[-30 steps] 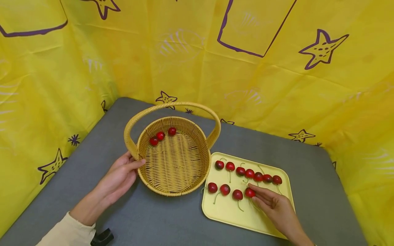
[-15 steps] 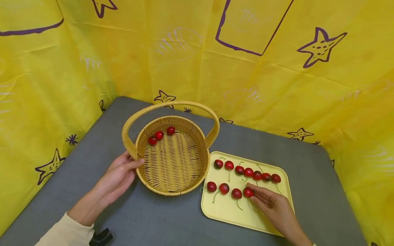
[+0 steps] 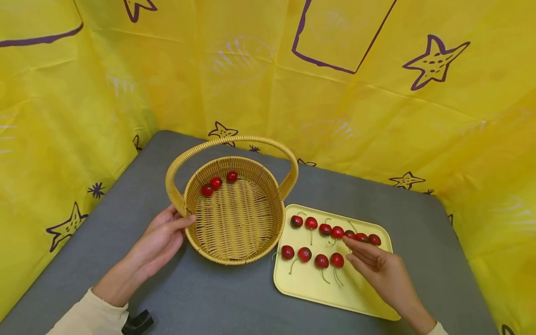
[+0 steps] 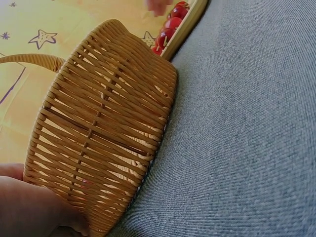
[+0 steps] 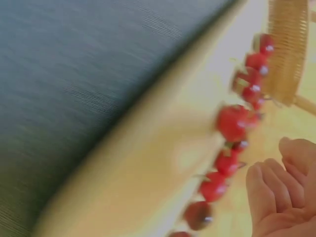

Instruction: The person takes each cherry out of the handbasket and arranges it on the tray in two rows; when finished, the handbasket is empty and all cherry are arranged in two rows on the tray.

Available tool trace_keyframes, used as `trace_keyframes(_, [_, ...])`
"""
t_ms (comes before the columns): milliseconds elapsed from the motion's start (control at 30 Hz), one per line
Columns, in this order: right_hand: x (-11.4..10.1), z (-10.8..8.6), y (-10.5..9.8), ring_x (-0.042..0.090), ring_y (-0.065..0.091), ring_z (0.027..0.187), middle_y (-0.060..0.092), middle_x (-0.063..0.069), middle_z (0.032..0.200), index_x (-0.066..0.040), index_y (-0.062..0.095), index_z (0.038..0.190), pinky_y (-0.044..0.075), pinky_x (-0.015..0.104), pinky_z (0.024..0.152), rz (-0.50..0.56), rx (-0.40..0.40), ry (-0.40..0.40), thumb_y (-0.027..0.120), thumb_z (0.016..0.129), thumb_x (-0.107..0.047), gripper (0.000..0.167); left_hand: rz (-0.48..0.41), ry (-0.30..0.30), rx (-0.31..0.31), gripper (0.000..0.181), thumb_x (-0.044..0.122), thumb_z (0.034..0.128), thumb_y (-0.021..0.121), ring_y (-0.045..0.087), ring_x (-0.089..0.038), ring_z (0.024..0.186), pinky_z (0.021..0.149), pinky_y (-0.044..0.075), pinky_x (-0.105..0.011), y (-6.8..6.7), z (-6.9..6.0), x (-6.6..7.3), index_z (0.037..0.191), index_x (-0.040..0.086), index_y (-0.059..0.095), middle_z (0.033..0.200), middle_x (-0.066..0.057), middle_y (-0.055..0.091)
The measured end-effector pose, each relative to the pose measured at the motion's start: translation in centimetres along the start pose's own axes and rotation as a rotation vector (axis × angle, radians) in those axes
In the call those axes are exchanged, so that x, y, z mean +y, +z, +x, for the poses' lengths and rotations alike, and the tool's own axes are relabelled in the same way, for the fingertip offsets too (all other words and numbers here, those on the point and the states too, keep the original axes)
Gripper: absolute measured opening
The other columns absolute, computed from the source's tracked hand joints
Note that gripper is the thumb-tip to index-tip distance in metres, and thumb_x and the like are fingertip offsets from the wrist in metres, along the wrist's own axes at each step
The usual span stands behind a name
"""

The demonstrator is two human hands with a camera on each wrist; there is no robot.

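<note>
A round wicker basket (image 3: 234, 223) with a tall arched handle stands on the grey table. My left hand (image 3: 161, 237) grips its left rim, thumb over the edge and fingers outside, also seen in the left wrist view. Three red cherries (image 3: 215, 183) lie inside against its far left wall. To the right, a pale yellow tray (image 3: 310, 295) carries two rows of cherries with green stems. Over the tray's right part my right hand (image 3: 385, 274) hovers with extended fingers, holding nothing. Its fingertips are just right of the front row's last cherry (image 3: 337, 260) and partly cover the back row.
Yellow cloth (image 3: 234, 83) with purple starfish drawings hangs behind and beside the table (image 3: 201, 298). A black object (image 3: 138, 322) sits by the left sleeve at the front. The basket's right side stands close to the tray's left edge.
My right hand has let go of the front row's last cherry and drawn back slightly to the right. That cherry stays on the tray. My left hand keeps its grip on the basket.
</note>
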State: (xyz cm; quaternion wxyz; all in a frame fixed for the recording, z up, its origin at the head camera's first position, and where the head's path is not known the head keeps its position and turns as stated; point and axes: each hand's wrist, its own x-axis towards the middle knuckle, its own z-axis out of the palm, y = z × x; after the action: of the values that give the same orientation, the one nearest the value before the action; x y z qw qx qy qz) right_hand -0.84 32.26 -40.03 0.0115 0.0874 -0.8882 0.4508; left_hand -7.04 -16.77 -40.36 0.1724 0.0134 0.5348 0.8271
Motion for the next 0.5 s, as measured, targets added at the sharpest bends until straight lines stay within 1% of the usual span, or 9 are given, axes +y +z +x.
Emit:
trace_keyframes(100, [-1.5, 1.2, -0.5, 0.018, 0.074, 0.112, 0.074, 0.009, 0.13, -0.013, 0.072, 0.136, 0.06, 0.025, 0.084, -0.001, -0.001, -0.058, 0.078, 0.096, -0.005, 0.042, -0.002, 0.003, 0.006, 0.075, 0.0, 0.1088, 0.051, 0.006, -0.022, 0.16, 0.13, 0.011, -0.033, -0.1, -0.1, 0.1, 0.167, 0.001, 0.004, 0.172, -0.015, 0.01])
trace_keyframes(167, [-2.5, 2.1, -0.4, 0.018, 0.074, 0.113, 0.074, 0.007, 0.132, -0.016, 0.072, 0.136, 0.06, 0.027, 0.086, 0.034, -0.014, -0.09, 0.077, 0.096, -0.005, 0.042, -0.003, 0.002, 0.008, 0.074, 0.0, 0.1089, 0.05, 0.006, -0.022, 0.159, 0.129, 0.012, -0.033, -0.1, -0.2, 0.1, 0.166, 0.001, 0.004, 0.171, -0.016, 0.01])
trace_keyframes(233, [-3.4, 3.0, -0.1, 0.018, 0.073, 0.115, 0.073, 0.005, 0.134, -0.015, 0.072, 0.137, 0.06, 0.029, 0.088, 0.08, -0.038, -0.119, 0.077, 0.096, -0.005, 0.043, -0.006, 0.001, 0.01, 0.073, -0.002, 0.1089, 0.049, 0.007, -0.023, 0.159, 0.129, 0.012, -0.032, -0.1, -0.2, 0.1, 0.166, 0.001, 0.005, 0.171, -0.017, 0.011])
trace_keyframes(367, [-5.6, 5.0, 1.2, 0.02, 0.07, 0.122, 0.07, 0.002, 0.139, -0.012, 0.07, 0.139, 0.059, 0.034, 0.092, 0.215, -0.111, -0.159, 0.075, 0.098, -0.003, 0.043, -0.01, -0.004, 0.01, 0.072, -0.003, 0.1087, 0.047, 0.007, -0.023, 0.159, 0.129, 0.012, -0.033, -0.1, -0.1, 0.1, 0.167, 0.001, 0.005, 0.171, -0.018, 0.011])
trace_keyframes(467, [-7.7, 6.6, 2.7, 0.023, 0.069, 0.123, 0.069, 0.001, 0.141, -0.011, 0.068, 0.142, 0.059, 0.037, 0.095, 0.27, -0.173, -0.203, 0.074, 0.099, -0.003, 0.044, -0.017, -0.003, 0.01, 0.073, -0.004, 0.1082, 0.048, 0.007, -0.024, 0.159, 0.129, 0.011, -0.033, 0.1, 0.1, 0.0, 0.167, 0.001, 0.005, 0.171, -0.018, 0.011])
trace_keyframes(500, [-8.5, 7.1, 3.2, 0.024, 0.069, 0.124, 0.068, 0.001, 0.141, -0.011, 0.068, 0.142, 0.059, 0.037, 0.095, 0.273, -0.188, -0.223, 0.073, 0.099, -0.003, 0.044, -0.019, -0.003, 0.01, 0.073, -0.004, 0.1081, 0.048, 0.008, -0.024, 0.159, 0.129, 0.012, -0.032, 0.1, 0.2, 0.0, 0.166, 0.001, 0.005, 0.171, -0.018, 0.011])
